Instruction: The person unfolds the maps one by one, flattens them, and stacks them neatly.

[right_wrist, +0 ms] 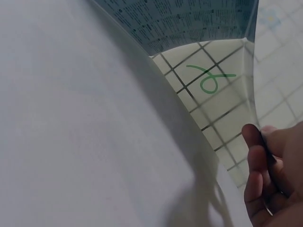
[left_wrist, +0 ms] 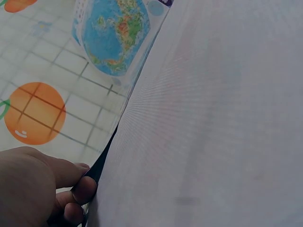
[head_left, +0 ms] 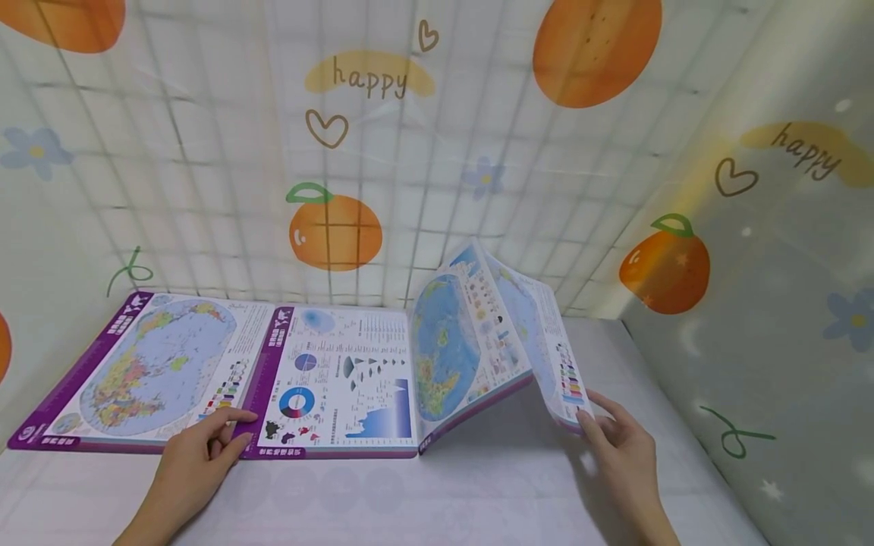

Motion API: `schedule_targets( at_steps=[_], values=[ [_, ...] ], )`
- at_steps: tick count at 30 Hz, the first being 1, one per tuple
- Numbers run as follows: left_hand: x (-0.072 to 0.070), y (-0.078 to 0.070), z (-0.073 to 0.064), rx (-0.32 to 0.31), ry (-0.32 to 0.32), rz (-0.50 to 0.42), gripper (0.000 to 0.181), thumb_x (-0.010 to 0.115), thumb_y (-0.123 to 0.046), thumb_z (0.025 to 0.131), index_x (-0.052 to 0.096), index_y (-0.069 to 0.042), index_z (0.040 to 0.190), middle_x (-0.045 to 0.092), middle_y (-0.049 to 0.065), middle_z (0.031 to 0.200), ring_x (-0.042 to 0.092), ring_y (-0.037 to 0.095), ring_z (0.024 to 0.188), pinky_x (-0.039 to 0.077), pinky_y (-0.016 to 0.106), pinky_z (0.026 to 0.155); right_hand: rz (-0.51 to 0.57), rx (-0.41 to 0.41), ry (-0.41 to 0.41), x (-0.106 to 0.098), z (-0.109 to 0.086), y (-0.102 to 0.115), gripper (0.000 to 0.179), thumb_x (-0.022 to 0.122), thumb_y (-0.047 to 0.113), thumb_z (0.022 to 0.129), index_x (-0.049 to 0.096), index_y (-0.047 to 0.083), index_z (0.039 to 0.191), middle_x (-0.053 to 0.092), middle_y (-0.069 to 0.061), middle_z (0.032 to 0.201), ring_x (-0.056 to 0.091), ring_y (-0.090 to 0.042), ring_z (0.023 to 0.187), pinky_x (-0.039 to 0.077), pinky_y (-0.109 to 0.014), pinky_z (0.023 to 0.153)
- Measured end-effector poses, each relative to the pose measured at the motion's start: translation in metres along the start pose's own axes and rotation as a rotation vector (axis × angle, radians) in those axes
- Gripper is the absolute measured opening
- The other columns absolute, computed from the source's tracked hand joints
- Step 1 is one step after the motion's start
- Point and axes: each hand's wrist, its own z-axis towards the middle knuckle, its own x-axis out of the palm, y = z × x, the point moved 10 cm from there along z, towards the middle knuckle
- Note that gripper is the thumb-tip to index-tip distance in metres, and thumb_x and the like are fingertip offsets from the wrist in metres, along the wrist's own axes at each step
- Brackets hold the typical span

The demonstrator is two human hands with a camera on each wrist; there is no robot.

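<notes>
A fold-out world map spreads across the table in several panels. Its flat left panel (head_left: pixel 164 364) has a purple border and a world map. Beside it lies a chart panel (head_left: pixel 341 387) with a purple strip. Further right, a blue relief-map panel (head_left: pixel 447 341) tilts up and meets a raised end panel (head_left: pixel 529 326) in a peaked fold. My left hand (head_left: pixel 198 451) pinches the near edge where the left and chart panels meet; in the left wrist view its thumb and fingers (left_wrist: pixel 85 187) close on a thin edge. My right hand (head_left: pixel 624 451) pinches the end panel's near right corner.
The white tabletop (head_left: pixel 492 500) runs in front of the panels. Behind stands a white grid wall (head_left: pixel 225 174) under a film printed with oranges, hearts and "happy". A grey printed side sheet (head_left: pixel 765 364) rises to the right of my right hand.
</notes>
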Motion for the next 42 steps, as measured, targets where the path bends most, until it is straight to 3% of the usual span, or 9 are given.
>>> schedule_targets(
  at_steps=[15,29,42],
  values=[
    [0.003,0.002,0.000,-0.047,0.051,0.008,0.021,0.074,-0.014,0.099,0.075,-0.020,0.120,0.046,-0.003,0.070,0.042,0.007,0.060,0.034,0.025,0.057,-0.073,-0.017,-0.037,-0.009,0.001,-0.002,0.045,0.071,0.030,0.103,0.064,0.016,0.144,0.081,0.007,0.090,0.065,0.005,0.078,0.039,-0.012,0.078],
    [0.004,0.002,0.000,-0.052,0.057,0.009,0.022,0.074,-0.014,0.099,0.074,-0.020,0.121,0.047,-0.003,0.070,0.043,0.007,0.060,0.035,0.025,0.057,-0.185,0.071,-0.037,-0.015,0.004,-0.018,0.046,0.069,0.040,0.103,0.064,0.021,0.145,0.081,-0.011,0.107,0.062,0.004,0.084,0.035,-0.016,0.082],
    [0.004,0.003,0.000,-0.039,0.052,0.010,0.022,0.074,-0.016,0.100,0.074,-0.021,0.121,0.046,-0.004,0.070,0.042,0.007,0.060,0.034,0.025,0.056,-0.228,0.133,-0.029,-0.020,0.007,-0.028,0.050,0.064,0.046,0.105,0.060,0.022,0.148,0.078,-0.015,0.119,0.059,0.005,0.088,0.035,-0.026,0.087]
  ],
)
